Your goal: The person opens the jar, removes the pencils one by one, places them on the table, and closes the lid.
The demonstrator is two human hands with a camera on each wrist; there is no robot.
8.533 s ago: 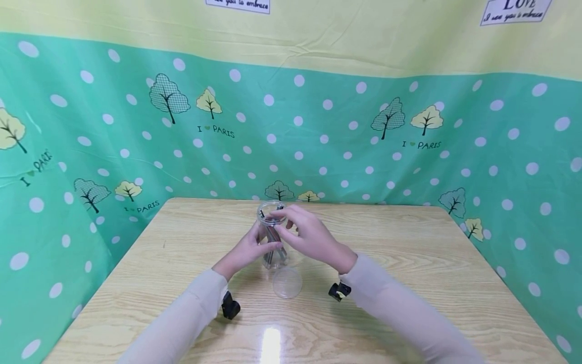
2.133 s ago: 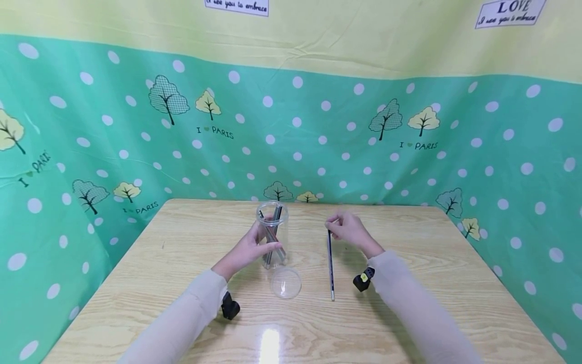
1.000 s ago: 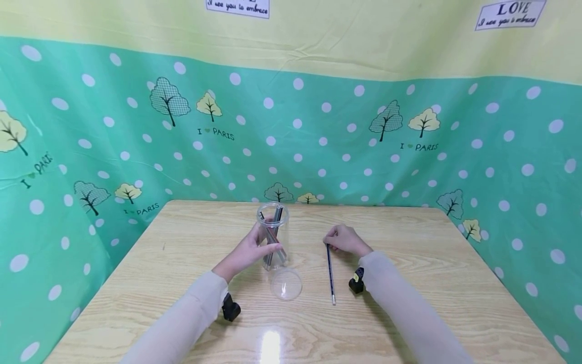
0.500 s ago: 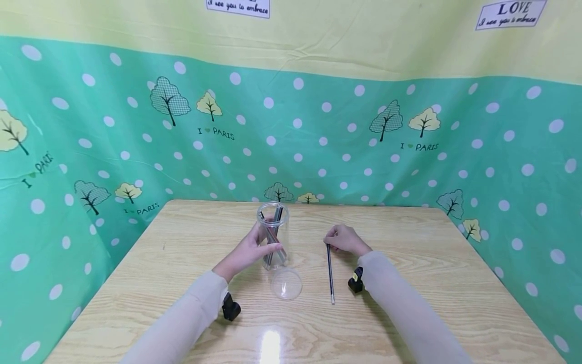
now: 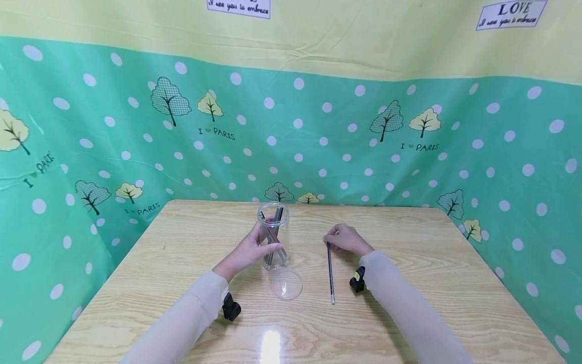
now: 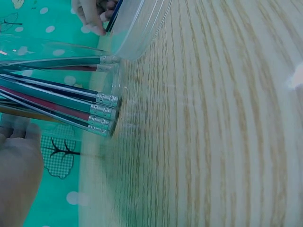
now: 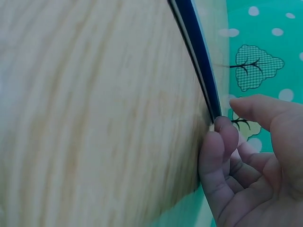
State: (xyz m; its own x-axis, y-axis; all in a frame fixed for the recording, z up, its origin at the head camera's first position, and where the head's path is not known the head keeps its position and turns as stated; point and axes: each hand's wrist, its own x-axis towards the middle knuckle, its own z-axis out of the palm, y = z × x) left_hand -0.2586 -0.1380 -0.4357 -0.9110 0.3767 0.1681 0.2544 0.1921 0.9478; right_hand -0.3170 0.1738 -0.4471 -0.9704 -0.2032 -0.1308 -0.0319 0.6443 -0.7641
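Observation:
In the head view, my left hand (image 5: 250,251) grips a clear plastic jar (image 5: 284,236) that stands upright and uncapped. Several pencils (image 6: 61,97) lean inside it, their silver ferrule ends at the bottom in the left wrist view. A dark blue pencil (image 5: 331,275) lies on the table to the jar's right, its eraser end towards me. My right hand (image 5: 347,239) is at this pencil's far end. In the right wrist view its curled fingertips (image 7: 226,130) touch the end of the pencil (image 7: 199,52), while the thumb stands slightly apart from it.
A clear round lid (image 5: 287,283) lies just in front of the jar. Everything rests on a light wood-grain table (image 5: 182,283). Behind it hangs a green and yellow curtain (image 5: 254,111) with dots and trees. A small black camera sits on each wrist.
My right hand has left the jar mouth, and the blue pencil now lies on the table. Hand and pencil came slightly nearer me, then stayed almost still. The left hand keeps its hold.

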